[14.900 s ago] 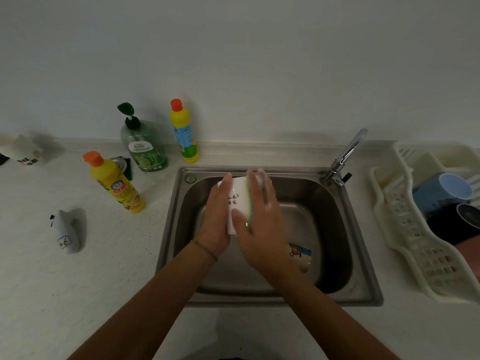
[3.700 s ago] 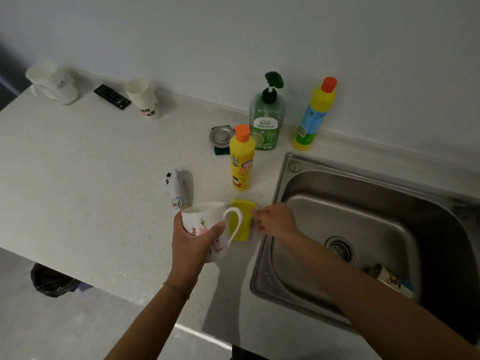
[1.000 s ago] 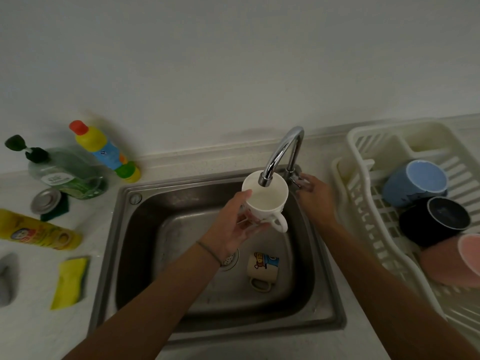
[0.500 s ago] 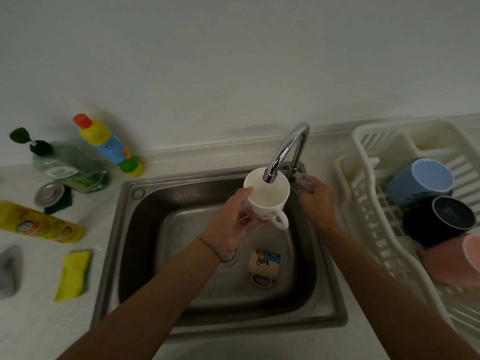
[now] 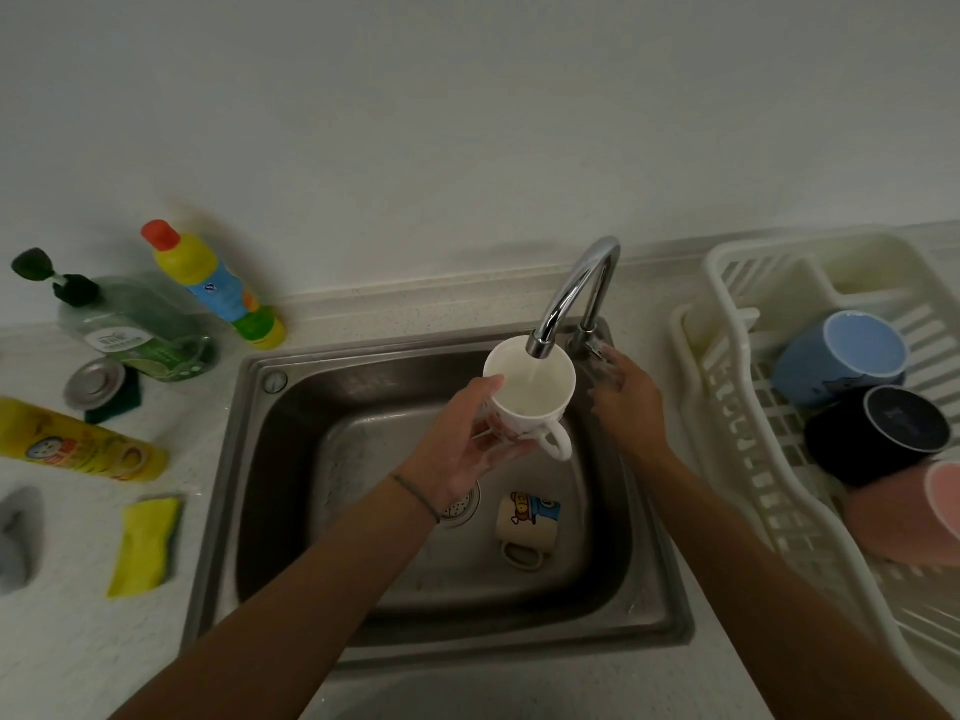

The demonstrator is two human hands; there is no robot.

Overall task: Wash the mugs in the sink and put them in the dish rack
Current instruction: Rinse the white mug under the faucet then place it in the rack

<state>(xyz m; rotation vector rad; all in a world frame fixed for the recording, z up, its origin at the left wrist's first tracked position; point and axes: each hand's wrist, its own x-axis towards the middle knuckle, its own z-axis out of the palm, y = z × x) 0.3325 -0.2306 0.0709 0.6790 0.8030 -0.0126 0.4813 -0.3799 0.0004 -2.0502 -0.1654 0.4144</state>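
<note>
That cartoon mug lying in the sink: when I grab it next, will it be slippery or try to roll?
The cartoon mug lies on its side on the sink floor, so a nudge could roll it, though its handle probably checks that. It looks glazed and may be wet, so likely slick. Probably ceramic: rigid, and liable to chip against steel.

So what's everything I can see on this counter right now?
white ceramic mug: one, white, held under the spout
cartoon-printed cream mug: one, cream, lying in the sink
steel sink: one, grey, centre
chrome tap: one, silver, behind the sink
white plastic dish rack: one, right of the sink
rack mugs: three, blue, black, pink
yellow sponge: one, left counter
yellow bottles: two, one standing, one lying
green pump bottle: one, back left
metal sink strainer: one, left counter
left hand: grips the white mug
right hand: at the tap's base
</note>
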